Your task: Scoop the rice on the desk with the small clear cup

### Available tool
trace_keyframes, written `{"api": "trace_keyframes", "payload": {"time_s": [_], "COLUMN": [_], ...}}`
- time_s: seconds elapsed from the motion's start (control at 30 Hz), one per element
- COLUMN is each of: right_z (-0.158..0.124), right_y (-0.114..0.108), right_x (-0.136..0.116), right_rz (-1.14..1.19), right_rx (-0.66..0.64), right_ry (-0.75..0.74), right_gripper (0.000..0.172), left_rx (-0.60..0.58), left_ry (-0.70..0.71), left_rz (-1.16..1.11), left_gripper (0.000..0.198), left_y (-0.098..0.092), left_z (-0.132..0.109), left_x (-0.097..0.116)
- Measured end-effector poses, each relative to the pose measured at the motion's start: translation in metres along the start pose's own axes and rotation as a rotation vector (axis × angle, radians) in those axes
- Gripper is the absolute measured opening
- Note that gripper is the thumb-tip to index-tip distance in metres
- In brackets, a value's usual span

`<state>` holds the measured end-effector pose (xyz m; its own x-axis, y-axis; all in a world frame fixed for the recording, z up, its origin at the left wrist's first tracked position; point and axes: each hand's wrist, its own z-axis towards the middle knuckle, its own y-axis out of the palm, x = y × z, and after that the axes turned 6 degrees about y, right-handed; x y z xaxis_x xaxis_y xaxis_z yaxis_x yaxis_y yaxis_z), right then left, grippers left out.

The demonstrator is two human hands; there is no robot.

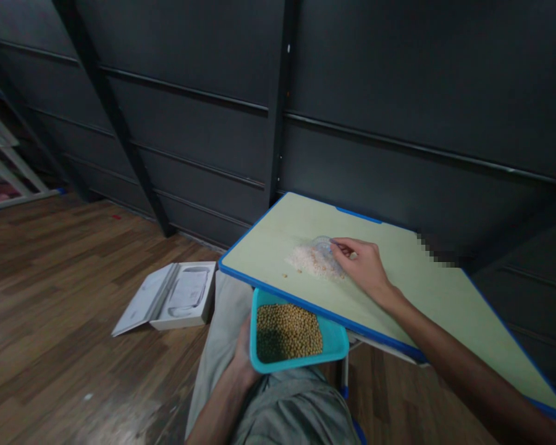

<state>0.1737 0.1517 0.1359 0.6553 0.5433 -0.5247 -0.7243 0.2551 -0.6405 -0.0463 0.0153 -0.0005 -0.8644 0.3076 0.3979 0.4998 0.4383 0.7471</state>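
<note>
My left hand (244, 349) grips the left side of a teal plastic container (336, 340), which is tilted at the table's near edge above my lap. Dried round tan beans (294, 330), probably soybeans, lie in it. Over the table, my right hand (364, 262) pinches a small clear plastic dish (323, 244) by its right edge. The dish is beside and partly over a pile of white rice (308, 261) with a few tan beans mixed in. A couple of loose beans (285, 275) lie nearer the front edge. The exact shape of the dish is hard to make out.
The pale yellow tabletop (440, 296) has a blue rim and stands against a dark panelled wall (204, 123). An open white box (185, 296) sits on the wooden floor (74, 278) to the left. Another table's white legs (21, 167) stand far left.
</note>
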Motion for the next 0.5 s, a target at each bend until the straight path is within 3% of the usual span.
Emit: {"api": "trace_keyframes", "payload": {"time_s": [0.1, 0.3, 0.5], "right_z": [-0.001, -0.002, 0.0], "right_y": [0.002, 0.003, -0.001], "right_x": [0.003, 0.008, 0.012], "right_rz": [0.001, 0.003, -0.026], "right_rx": [0.02, 0.031, 0.027], "right_ry": [0.035, 0.094, 0.084], "right_gripper": [0.021, 0.022, 0.023], "left_rx": [0.025, 0.149, 0.091], "left_ry": [-0.011, -0.016, 0.003], "left_rz": [0.022, 0.052, 0.05], "left_gripper": [0.03, 0.025, 0.03], "left_y": [0.001, 0.005, 0.006], "left_z": [0.004, 0.005, 0.004], "left_x": [-0.003, -0.002, -0.001]}}
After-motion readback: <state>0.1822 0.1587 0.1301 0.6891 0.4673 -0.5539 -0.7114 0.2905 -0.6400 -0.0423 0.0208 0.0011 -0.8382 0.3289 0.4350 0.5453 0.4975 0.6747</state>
